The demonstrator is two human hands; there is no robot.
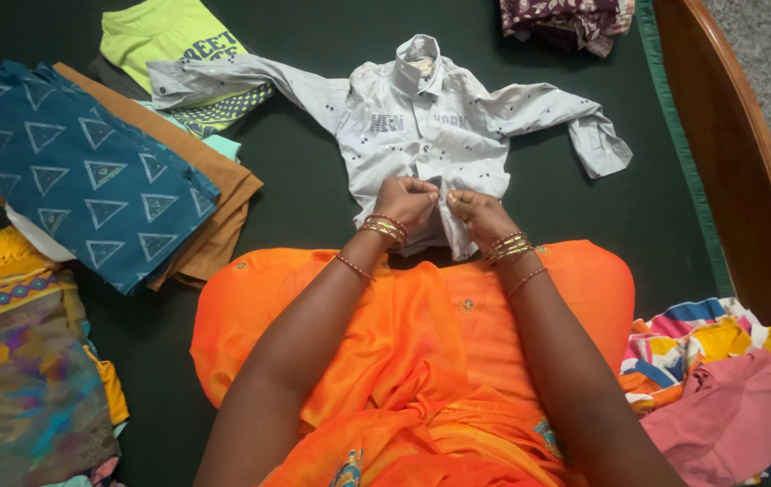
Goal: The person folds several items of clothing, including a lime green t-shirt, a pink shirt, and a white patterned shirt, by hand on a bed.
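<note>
The small grey shirt (430, 122) lies face up on the dark green surface (313, 180), collar away from the person, both sleeves spread outward to either side. Its lower front placket sits just beyond the person's orange-clad lap (421, 325).

The left hand (406, 200) is closed in a pinch, fingertips gripping the shirt fabric at the lower placket. The right hand (475, 209) is likewise closed in a pinch on the same placket, just beside the left hand; the fingertips of the two hands nearly touch. Both wrists carry bangles.

To the left of the shirt lies a folded blue garment with triangle print (87, 171), stacked on a brown folded garment (214, 180). A lime-green shirt (164, 32) lies beyond them, partly under the grey shirt's sleeve. A yellow and multicoloured cloth (24, 361) occupies the near left. A dark patterned cloth (566, 18) lies at the far edge. A wooden rail (746, 162) borders the right side, with pink and striped fabrics (719, 379) near it.
</note>
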